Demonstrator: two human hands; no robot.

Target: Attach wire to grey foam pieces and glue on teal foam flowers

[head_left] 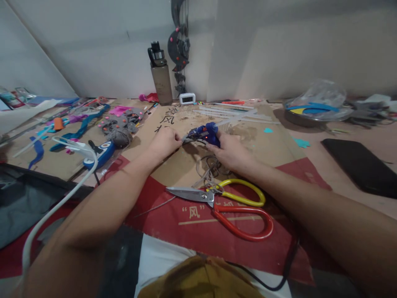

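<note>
My right hand (232,151) is closed round a blue hot glue gun (211,131), which has a small red light lit and a whitish glue stick (236,118) sticking out of its back. The gun's nozzle points left, toward my left hand (165,145). My left fingers pinch the left end of a grey curved piece (198,142), whose other end meets my right fingertips. Just below lies a tangle of grey cord (209,165). Nearer me rest large scissors (203,195), blades partly apart, with one yellow and one red handle.
Cardboard and a red printed sheet (173,215) cover the middle. Behind stand a bottle (161,80) and a small white clock (187,98), with glue sticks (223,111) nearby. Craft scraps and a grey yarn ball (120,137) lie left; a black phone (361,165) and a bowl (310,120) sit right.
</note>
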